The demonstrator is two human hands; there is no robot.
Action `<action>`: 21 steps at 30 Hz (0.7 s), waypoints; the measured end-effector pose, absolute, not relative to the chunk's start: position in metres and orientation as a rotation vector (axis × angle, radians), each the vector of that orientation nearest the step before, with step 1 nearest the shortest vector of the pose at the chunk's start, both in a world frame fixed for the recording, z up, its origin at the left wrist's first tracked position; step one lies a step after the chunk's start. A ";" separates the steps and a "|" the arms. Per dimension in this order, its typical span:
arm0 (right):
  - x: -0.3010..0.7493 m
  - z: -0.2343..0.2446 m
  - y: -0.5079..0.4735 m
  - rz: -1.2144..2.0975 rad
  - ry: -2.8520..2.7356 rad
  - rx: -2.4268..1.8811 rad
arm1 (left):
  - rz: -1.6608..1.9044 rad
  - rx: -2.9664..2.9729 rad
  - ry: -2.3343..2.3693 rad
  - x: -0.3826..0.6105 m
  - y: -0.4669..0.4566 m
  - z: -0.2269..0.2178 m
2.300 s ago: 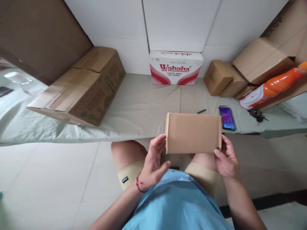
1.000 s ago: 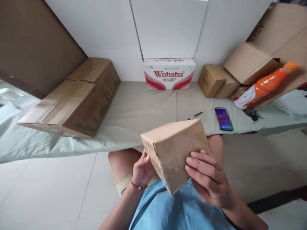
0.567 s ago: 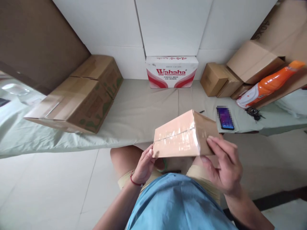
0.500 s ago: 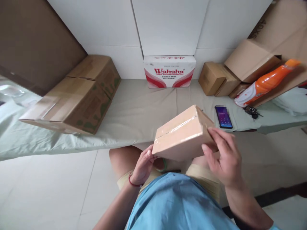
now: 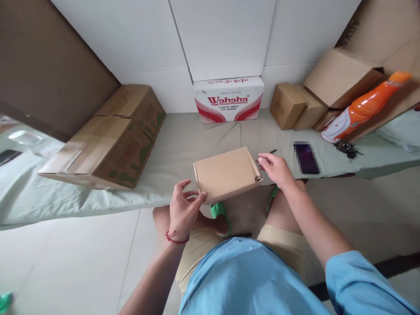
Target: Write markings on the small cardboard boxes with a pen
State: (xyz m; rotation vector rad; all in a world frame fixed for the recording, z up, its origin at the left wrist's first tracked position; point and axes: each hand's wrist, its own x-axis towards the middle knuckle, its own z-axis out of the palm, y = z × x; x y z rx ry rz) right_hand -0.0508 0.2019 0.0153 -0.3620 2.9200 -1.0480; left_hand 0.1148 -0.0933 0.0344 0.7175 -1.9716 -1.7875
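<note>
1. Head view, the only one, peering down now: spotting a small cardboard box (image 5: 226,175) at the front edge of a pale green cloth (image 5: 177,144), straight ahead of the blue shirt (image 5: 256,275), and jutting out past that edge on the near side. Unable to tell whether resting on the cloth or held just above.
2. On to the long axis: running crosswise, left to right, but on a slant, with the left end closer to the body and the right end angled away, towards the pen (image 5: 273,151).
3. Over to the left hand (image 5: 184,203), the nearer of the two: touching the box at the near-left corner, with thumb on top and fingers bent by the left end. Impossible to tell from here whether clamped tight or only steadying.
4. Across to the right hand (image 5: 274,169): just beyond the right end, with fingers loosely bent and parted, and nothing visible between them. Looking slightly apart from the cardboard, though too close to call on contact.
5. So, for grip: lying to the right of the left hand, to the left of the right hand, and squarely between both.
</note>
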 end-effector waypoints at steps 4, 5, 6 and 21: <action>-0.102 0.013 0.228 -0.693 3.028 -0.210 | -1.347 0.303 -2.127 0.115 -0.072 0.052; -0.111 0.012 0.233 -0.605 3.029 -0.207 | -1.353 0.139 -2.178 0.113 -0.064 0.058; -0.118 0.011 0.236 -0.525 3.018 -0.220 | -1.384 -0.035 -2.244 0.108 -0.056 0.062; -0.106 0.028 0.263 -1.010 3.107 -0.106 | -1.083 -0.717 -2.877 0.037 -0.034 0.030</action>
